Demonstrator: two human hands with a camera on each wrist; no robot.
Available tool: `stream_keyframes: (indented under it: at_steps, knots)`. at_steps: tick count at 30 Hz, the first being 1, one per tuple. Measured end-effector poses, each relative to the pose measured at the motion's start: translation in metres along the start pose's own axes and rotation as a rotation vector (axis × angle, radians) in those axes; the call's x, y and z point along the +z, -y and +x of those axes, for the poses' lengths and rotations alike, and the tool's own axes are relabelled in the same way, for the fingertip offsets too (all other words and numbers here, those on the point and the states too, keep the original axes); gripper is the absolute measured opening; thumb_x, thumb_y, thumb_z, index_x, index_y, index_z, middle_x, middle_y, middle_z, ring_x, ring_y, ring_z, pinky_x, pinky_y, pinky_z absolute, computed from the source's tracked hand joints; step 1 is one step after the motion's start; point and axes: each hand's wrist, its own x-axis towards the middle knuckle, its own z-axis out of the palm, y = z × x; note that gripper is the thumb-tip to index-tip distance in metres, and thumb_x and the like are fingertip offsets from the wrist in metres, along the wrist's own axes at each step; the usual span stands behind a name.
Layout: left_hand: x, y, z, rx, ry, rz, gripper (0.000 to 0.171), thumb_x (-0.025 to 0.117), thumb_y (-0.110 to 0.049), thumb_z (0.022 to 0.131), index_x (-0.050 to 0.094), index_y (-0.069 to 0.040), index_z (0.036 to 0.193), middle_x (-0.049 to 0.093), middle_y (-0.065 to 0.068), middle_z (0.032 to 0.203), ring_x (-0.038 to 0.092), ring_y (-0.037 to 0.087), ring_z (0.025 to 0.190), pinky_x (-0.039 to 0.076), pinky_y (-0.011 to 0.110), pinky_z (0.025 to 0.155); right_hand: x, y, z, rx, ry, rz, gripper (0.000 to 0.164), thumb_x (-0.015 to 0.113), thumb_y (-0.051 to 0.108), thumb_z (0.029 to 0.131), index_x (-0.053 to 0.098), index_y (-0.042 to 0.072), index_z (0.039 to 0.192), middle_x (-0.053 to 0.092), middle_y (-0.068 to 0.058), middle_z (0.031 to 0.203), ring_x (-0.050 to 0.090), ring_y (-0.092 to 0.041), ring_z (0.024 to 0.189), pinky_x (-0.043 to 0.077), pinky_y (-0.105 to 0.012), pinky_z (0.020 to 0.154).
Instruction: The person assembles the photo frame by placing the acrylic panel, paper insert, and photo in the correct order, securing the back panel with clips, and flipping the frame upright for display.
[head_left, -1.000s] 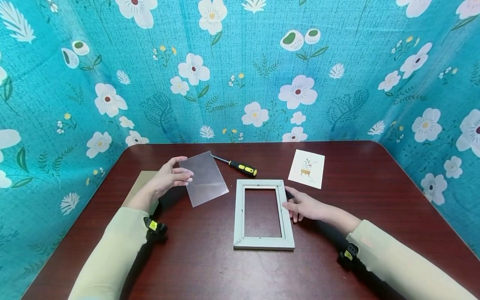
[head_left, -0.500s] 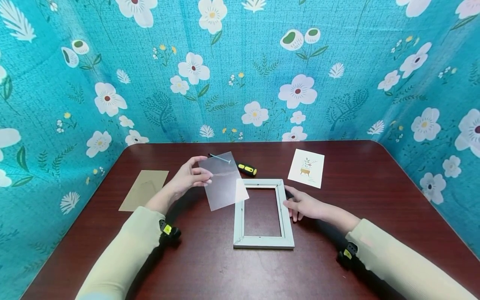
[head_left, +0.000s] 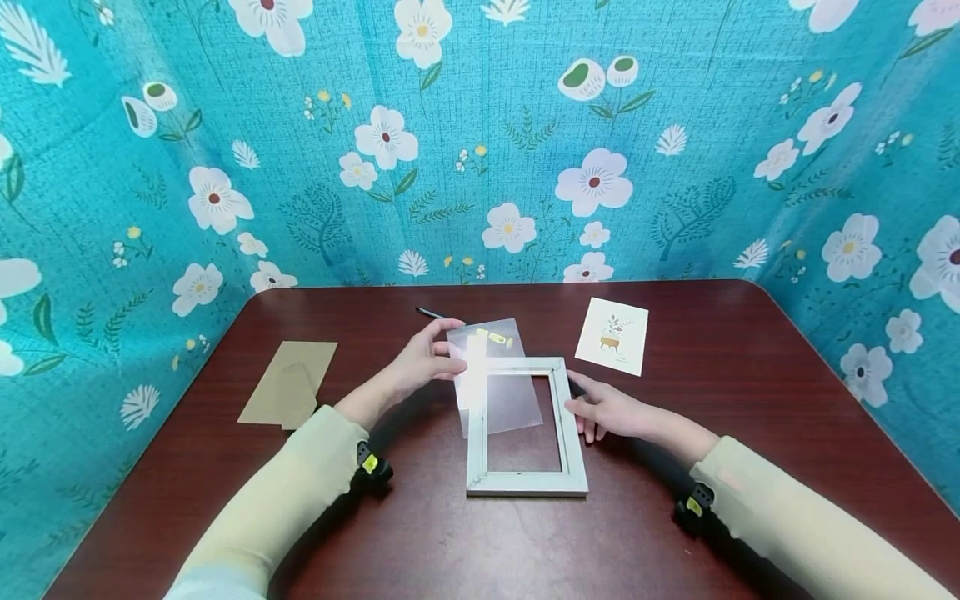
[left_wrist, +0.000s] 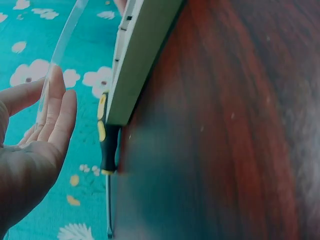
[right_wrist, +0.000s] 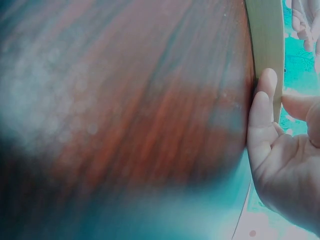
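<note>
My left hand point(head_left: 422, 363) pinches a clear plastic sheet point(head_left: 504, 400) by its left edge. The sheet hangs tilted over the upper left part of a pale picture frame point(head_left: 528, 483), with a bright glare on it. In the left wrist view the sheet point(left_wrist: 65, 37) appears edge-on between thumb and fingers, raised above the frame's side point(left_wrist: 145, 60). At the frame's right side, my right hand point(head_left: 603, 408) holds it, thumb on the top edge and fingertips point(right_wrist: 267, 80) against the outer side. The frame lies flat on the table, its opening showing the wood.
Behind the sheet lies a screwdriver point(left_wrist: 109, 150) with a black and yellow handle. A card with a plant print point(head_left: 612, 336) lies back right on the dark red table point(head_left: 525, 550). Brown backing board point(head_left: 277, 379) lies at the left. A floral curtain point(head_left: 480, 192) hangs behind.
My left hand has carried the plastic sheet rightward, from left of the frame to over its upper left part. The right hand and the frame have stayed in place.
</note>
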Motion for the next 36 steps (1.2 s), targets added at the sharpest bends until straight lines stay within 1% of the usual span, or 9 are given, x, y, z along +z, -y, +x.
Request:
stream_keyframes:
  at_steps: [3, 6, 12, 16, 20, 24, 27, 33, 36]
  knots:
    - [0.008, 0.001, 0.003, -0.002, 0.008, 0.029, 0.063, 0.063, 0.01, 0.087, 0.036, -0.004, 0.142, 0.065, 0.021, 0.108, 0.065, 0.02, 0.086, 0.055, 0.04, 0.079, -0.001, -0.001, 0.001, 0.005, 0.004, -0.006, 0.064, 0.046, 0.011, 0.103, 0.006, -0.011, 0.149, 0.057, -0.008, 0.068, 0.059, -0.018, 0.053, 0.048, -0.032, 0.05]
    - [0.014, 0.002, 0.005, 0.005, 0.023, 0.042, 0.063, 0.064, 0.01, 0.087, 0.036, -0.004, 0.141, 0.064, 0.023, 0.112, 0.066, 0.021, 0.088, 0.055, 0.041, 0.079, -0.001, -0.002, 0.001, 0.005, 0.009, -0.011, 0.064, 0.046, 0.011, 0.104, 0.006, -0.01, 0.15, 0.057, -0.008, 0.068, 0.059, -0.018, 0.053, 0.048, -0.032, 0.05]
    - [0.021, 0.006, 0.009, 0.057, 0.087, 0.053, 0.063, 0.062, 0.013, 0.087, 0.033, -0.001, 0.141, 0.064, 0.028, 0.1, 0.068, 0.022, 0.082, 0.055, 0.04, 0.077, -0.001, -0.001, 0.002, 0.004, 0.005, -0.018, 0.064, 0.046, 0.012, 0.104, 0.007, -0.009, 0.15, 0.057, -0.007, 0.066, 0.059, -0.019, 0.053, 0.048, -0.033, 0.049]
    - [0.024, 0.007, 0.01, 0.09, 0.13, 0.092, 0.063, 0.06, 0.013, 0.088, 0.03, 0.001, 0.142, 0.065, 0.027, 0.095, 0.069, 0.024, 0.079, 0.055, 0.036, 0.077, 0.0, 0.0, 0.002, 0.008, 0.001, -0.03, 0.064, 0.046, 0.013, 0.104, 0.008, -0.01, 0.15, 0.057, -0.007, 0.066, 0.059, -0.019, 0.052, 0.048, -0.033, 0.049]
    - [0.029, 0.007, 0.01, 0.086, 0.155, 0.128, 0.062, 0.061, 0.009, 0.09, 0.03, 0.0, 0.143, 0.067, 0.021, 0.094, 0.07, 0.028, 0.08, 0.055, 0.034, 0.076, 0.0, 0.0, 0.002, 0.009, -0.003, -0.042, 0.063, 0.045, 0.013, 0.104, 0.008, -0.01, 0.15, 0.057, -0.007, 0.066, 0.059, -0.018, 0.052, 0.048, -0.033, 0.049]
    - [0.031, 0.007, 0.011, 0.078, 0.178, 0.122, 0.062, 0.06, 0.009, 0.091, 0.029, -0.001, 0.144, 0.065, 0.028, 0.097, 0.069, 0.035, 0.081, 0.055, 0.036, 0.077, -0.001, 0.0, 0.001, 0.009, -0.007, -0.054, 0.063, 0.045, 0.012, 0.104, 0.008, -0.01, 0.15, 0.057, -0.007, 0.066, 0.059, -0.018, 0.052, 0.048, -0.033, 0.049]
    - [0.032, 0.007, 0.012, 0.073, 0.183, 0.113, 0.062, 0.06, 0.009, 0.091, 0.029, 0.0, 0.144, 0.064, 0.029, 0.098, 0.069, 0.035, 0.081, 0.055, 0.036, 0.076, -0.001, 0.0, 0.001, 0.012, -0.009, -0.058, 0.063, 0.045, 0.012, 0.104, 0.008, -0.01, 0.15, 0.057, -0.007, 0.066, 0.059, -0.018, 0.052, 0.048, -0.033, 0.049]
    - [0.03, 0.009, 0.013, 0.051, 0.173, 0.106, 0.063, 0.062, 0.007, 0.09, 0.03, -0.002, 0.144, 0.068, 0.016, 0.093, 0.07, 0.028, 0.08, 0.055, 0.034, 0.076, 0.0, 0.001, 0.001, 0.019, -0.013, -0.053, 0.063, 0.046, 0.012, 0.104, 0.009, -0.01, 0.15, 0.057, -0.007, 0.066, 0.059, -0.019, 0.052, 0.048, -0.034, 0.049]
    - [0.03, 0.009, 0.013, 0.038, 0.176, 0.088, 0.063, 0.062, 0.007, 0.09, 0.03, -0.002, 0.144, 0.067, 0.014, 0.092, 0.069, 0.032, 0.082, 0.055, 0.034, 0.077, 0.0, 0.001, 0.001, 0.018, -0.015, -0.05, 0.063, 0.046, 0.011, 0.104, 0.009, -0.01, 0.15, 0.057, -0.007, 0.065, 0.059, -0.019, 0.052, 0.048, -0.034, 0.049]
